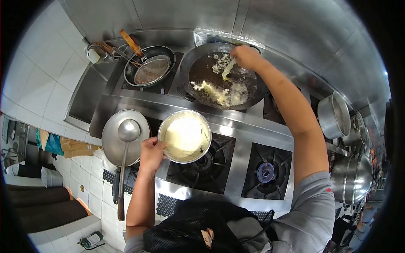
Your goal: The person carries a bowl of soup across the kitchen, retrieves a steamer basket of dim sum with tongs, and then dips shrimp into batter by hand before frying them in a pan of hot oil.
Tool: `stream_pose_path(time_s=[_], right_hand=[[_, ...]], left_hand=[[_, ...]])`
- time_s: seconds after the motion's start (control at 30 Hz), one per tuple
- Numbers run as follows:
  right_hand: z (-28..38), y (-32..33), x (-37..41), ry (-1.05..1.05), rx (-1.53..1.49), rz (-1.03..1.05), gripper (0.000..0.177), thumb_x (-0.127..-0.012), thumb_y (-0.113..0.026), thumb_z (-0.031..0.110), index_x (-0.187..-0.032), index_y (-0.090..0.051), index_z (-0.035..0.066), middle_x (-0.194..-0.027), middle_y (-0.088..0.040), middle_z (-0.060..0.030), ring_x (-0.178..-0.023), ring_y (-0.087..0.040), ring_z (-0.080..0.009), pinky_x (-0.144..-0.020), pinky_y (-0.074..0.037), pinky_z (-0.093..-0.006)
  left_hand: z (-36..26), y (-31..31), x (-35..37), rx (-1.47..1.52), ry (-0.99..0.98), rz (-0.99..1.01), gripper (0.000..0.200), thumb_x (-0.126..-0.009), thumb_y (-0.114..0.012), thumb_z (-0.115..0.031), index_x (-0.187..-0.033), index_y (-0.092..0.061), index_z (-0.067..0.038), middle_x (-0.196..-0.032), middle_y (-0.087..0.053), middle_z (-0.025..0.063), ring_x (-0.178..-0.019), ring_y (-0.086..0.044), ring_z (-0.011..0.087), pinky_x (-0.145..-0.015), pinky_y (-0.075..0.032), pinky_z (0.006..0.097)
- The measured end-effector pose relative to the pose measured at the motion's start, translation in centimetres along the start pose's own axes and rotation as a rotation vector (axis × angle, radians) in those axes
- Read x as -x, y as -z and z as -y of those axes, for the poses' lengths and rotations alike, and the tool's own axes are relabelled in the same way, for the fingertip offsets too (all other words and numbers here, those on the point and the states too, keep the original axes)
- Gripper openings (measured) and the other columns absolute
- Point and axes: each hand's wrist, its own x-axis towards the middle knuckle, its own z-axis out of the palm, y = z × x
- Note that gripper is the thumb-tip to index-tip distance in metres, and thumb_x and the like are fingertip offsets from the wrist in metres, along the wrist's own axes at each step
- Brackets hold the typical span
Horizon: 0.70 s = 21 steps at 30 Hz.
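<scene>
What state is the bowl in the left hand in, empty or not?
Not empty: pale batter lies inside the bowl in the left hand.

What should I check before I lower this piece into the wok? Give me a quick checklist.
1. Left hand gripping the batter bowl: ok.
2. Coated piece held over the wok by the right hand: ok.
3. Oil bubbling around the frying pieces: ok.
4. Flame under the wok: cannot tell, hidden.
5. Mesh strainer free of the oil, resting in the frying pan: ok.
6. Front-right burner off: not ok, it looks lit with no pot on it.
</scene>
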Motion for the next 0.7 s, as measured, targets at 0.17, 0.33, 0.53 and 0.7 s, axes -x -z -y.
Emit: stream_pose_path(time_s=[0.17, 0.33, 0.53, 0.7], right_hand=[[-0.3, -5.5, 2.0, 0.106, -0.008, -0.103, 0.016, -0.076, -0.056, 0.007, -0.086, -0.068, 0.009, -0.085, -0.067, -0.0159, -0.089, -0.065, -0.0354, -0.076, -0.053, -0.0454], [-0.1, -8.0, 5.3, 0.211, 0.049, -0.025, 0.009, -0.075, -0.059, 0.007, -0.083, -0.065, 0.007, -0.088, -0.065, -0.0114, -0.096, -0.059, -0.0320, -0.078, -0.052, -0.0435], [-0.4, -8.9, 8.2, 0.183, 0.021, 0.076, 0.005, -0.076, -0.062, 0.006, -0.081, -0.064, 0.005, -0.088, -0.064, -0.0115, -0.095, -0.059, -0.0315, -0.080, -0.051, -0.0431], [0.1, -8.5, 10.0, 0.249, -0.044, 0.153, 0.004, -0.077, -0.064, 0.009, -0.076, -0.065, 0.005, -0.085, -0.063, -0.0146, -0.093, -0.060, -0.0326, -0.078, -0.050, -0.0442]], left_hand=[[0.5, 0.2, 0.4, -0.006, 0.014, -0.020, 0.010, -0.081, -0.057, 0.000, -0.079, -0.064, 0.007, -0.069, -0.064, 0.0087, -0.054, -0.060, 0.0130, -0.047, -0.050, 0.0250], [2.3, 0.1, 0.2, -0.061, -0.004, -0.010, 0.011, -0.079, -0.058, -0.001, -0.076, -0.064, 0.007, -0.065, -0.063, 0.0083, -0.052, -0.057, 0.0114, -0.046, -0.048, 0.0246], [2.8, -0.5, 0.9, -0.045, -0.008, 0.022, 0.012, -0.077, -0.057, -0.001, -0.078, -0.065, 0.008, -0.065, -0.063, 0.0088, -0.051, -0.057, 0.0112, -0.046, -0.046, 0.0235], [2.5, -0.8, 1.3, -0.037, -0.006, 0.045, 0.012, -0.078, -0.057, 0.000, -0.079, -0.065, 0.010, -0.067, -0.064, 0.0101, -0.052, -0.058, 0.0120, -0.046, -0.047, 0.0236]])
